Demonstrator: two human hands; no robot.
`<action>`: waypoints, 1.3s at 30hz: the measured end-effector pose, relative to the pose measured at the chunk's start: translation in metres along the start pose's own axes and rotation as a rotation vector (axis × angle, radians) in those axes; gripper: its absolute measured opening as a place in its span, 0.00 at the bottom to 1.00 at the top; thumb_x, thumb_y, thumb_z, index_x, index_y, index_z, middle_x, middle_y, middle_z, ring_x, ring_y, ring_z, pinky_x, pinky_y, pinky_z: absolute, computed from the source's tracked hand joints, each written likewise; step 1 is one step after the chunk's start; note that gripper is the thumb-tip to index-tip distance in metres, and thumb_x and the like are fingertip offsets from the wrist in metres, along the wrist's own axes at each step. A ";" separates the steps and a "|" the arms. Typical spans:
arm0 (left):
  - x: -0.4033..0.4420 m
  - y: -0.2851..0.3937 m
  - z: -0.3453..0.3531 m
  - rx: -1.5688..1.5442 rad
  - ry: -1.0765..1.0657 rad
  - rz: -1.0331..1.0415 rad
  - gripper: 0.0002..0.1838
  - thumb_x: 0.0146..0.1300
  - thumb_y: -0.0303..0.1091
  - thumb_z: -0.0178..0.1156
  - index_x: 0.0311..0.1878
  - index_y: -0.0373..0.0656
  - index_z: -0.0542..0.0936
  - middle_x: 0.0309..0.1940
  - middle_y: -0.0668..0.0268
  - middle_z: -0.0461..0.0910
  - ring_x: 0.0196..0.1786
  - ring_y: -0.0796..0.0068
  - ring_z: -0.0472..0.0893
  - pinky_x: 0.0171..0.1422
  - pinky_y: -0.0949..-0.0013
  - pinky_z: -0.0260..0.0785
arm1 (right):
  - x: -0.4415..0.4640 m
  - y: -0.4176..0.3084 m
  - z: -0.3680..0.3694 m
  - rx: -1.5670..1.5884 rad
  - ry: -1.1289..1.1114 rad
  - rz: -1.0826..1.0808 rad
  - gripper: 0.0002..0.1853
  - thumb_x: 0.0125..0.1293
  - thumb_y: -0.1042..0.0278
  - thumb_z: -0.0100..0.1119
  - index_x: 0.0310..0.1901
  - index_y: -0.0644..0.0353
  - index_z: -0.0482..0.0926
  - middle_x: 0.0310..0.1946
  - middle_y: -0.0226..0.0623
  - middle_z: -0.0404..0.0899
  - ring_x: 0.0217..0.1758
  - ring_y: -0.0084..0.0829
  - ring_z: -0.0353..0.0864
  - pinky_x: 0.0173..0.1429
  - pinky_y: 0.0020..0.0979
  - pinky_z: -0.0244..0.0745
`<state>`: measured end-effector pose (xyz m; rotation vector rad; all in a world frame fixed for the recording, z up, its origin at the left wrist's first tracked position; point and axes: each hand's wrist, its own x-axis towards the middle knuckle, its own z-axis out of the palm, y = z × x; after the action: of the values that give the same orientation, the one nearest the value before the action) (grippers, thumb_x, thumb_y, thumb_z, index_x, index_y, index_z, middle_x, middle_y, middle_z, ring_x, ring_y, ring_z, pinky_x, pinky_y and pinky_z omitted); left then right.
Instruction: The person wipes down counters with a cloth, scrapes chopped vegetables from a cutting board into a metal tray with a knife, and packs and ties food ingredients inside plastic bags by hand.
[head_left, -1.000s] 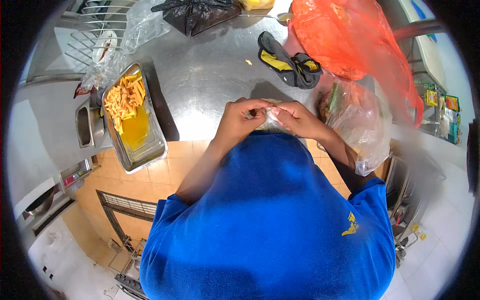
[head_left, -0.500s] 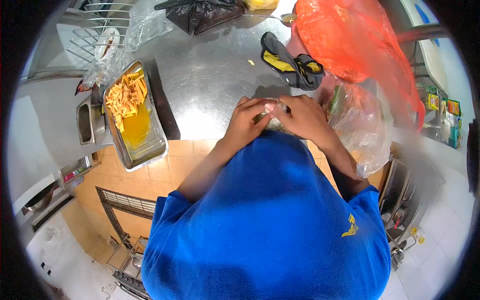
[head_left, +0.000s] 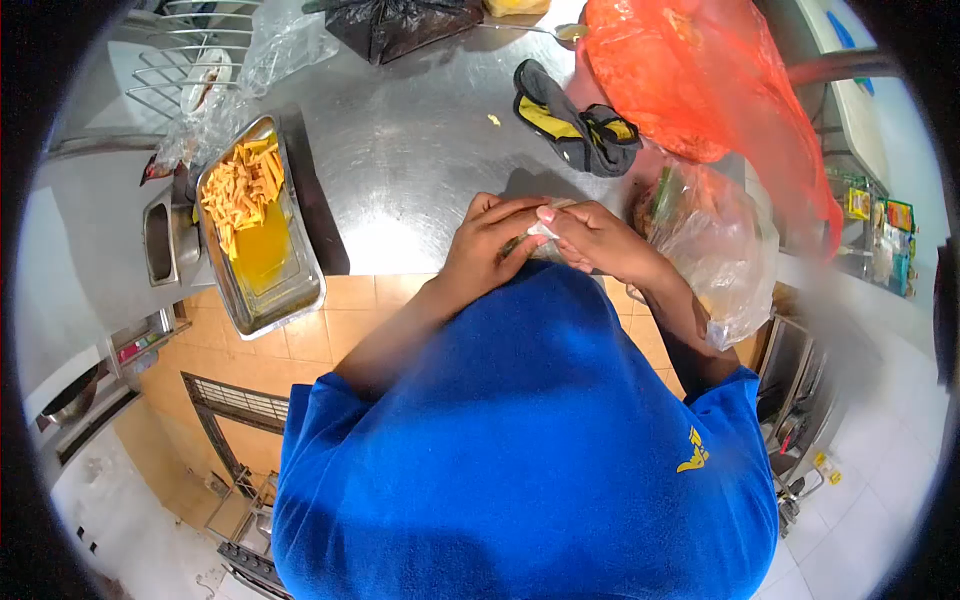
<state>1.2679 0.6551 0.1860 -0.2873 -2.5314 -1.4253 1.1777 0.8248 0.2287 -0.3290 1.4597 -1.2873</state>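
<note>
Close to my body at the counter's front edge, both hands meet around a small pale, whitish item [head_left: 542, 231], mostly hidden by the fingers. My left hand [head_left: 490, 242] curves over its left side, fingers bent. My right hand [head_left: 600, 240] pinches it from the right, with the thumb pointing toward the left hand. A clear plastic bag [head_left: 715, 250] lies just right of my right hand. Beyond the hands is a grey and black cloth item with yellow lining [head_left: 575, 122].
A metal tray [head_left: 312, 290] of cut yellow-orange strips and yellow liquid stands on the left, beside a small metal container [head_left: 158, 245]. A large red plastic bag [head_left: 690, 80] is at the back right; a black bag [head_left: 400, 25] and wire rack [head_left: 195, 70] are further back.
The fingers have shifted around the pale item. My left hand now reaches further over it, and my right hand has turned, its thumb pressed on a white part.
</note>
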 end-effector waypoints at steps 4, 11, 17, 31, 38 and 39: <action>0.004 -0.005 0.004 0.014 0.045 0.116 0.15 0.50 0.27 0.64 0.45 0.44 0.80 0.46 0.66 0.79 0.47 0.62 0.72 0.62 0.56 0.58 | -0.008 -0.014 0.017 -0.431 0.140 -0.128 0.25 0.72 0.50 0.44 0.20 0.58 0.66 0.12 0.24 0.60 0.13 0.16 0.59 0.17 0.22 0.56; 0.012 -0.007 0.007 0.145 0.065 0.181 0.13 0.51 0.26 0.61 0.42 0.45 0.80 0.49 0.67 0.77 0.54 0.60 0.71 0.67 0.42 0.47 | -0.007 -0.007 0.010 0.104 0.011 -0.105 0.24 0.72 0.50 0.44 0.21 0.57 0.66 0.12 0.26 0.60 0.13 0.20 0.60 0.18 0.23 0.58; 0.002 -0.026 0.025 0.137 -0.002 0.098 0.16 0.51 0.32 0.61 0.45 0.44 0.77 0.51 0.66 0.74 0.59 0.58 0.69 0.66 0.36 0.45 | 0.013 0.013 0.006 -0.142 0.124 -0.442 0.22 0.73 0.54 0.42 0.26 0.61 0.71 0.14 0.26 0.62 0.17 0.21 0.63 0.22 0.25 0.61; 0.011 -0.014 0.031 0.526 -0.094 -0.030 0.18 0.54 0.43 0.59 0.47 0.48 0.78 0.57 0.71 0.70 0.68 0.62 0.59 0.66 0.28 0.40 | -0.001 0.017 0.024 0.666 0.081 -0.189 0.22 0.74 0.49 0.36 0.27 0.55 0.65 0.14 0.22 0.56 0.16 0.16 0.53 0.21 0.21 0.48; 0.017 -0.016 0.030 0.522 -0.202 -0.203 0.22 0.55 0.51 0.58 0.49 0.49 0.78 0.67 0.69 0.58 0.74 0.56 0.46 0.65 0.25 0.37 | 0.009 0.019 0.026 0.763 0.055 -0.211 0.17 0.73 0.53 0.41 0.27 0.53 0.64 0.17 0.21 0.57 0.16 0.14 0.53 0.21 0.20 0.47; 0.017 -0.018 0.030 0.523 -0.210 -0.236 0.22 0.55 0.52 0.57 0.49 0.49 0.78 0.68 0.69 0.57 0.75 0.55 0.44 0.65 0.25 0.37 | 0.010 0.020 0.028 0.771 0.072 -0.221 0.17 0.73 0.53 0.43 0.27 0.53 0.63 0.17 0.21 0.57 0.16 0.14 0.52 0.20 0.20 0.47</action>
<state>1.2435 0.6732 0.1613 -0.0467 -3.0741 -0.7727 1.2059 0.8101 0.2131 0.0764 0.8980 -1.9434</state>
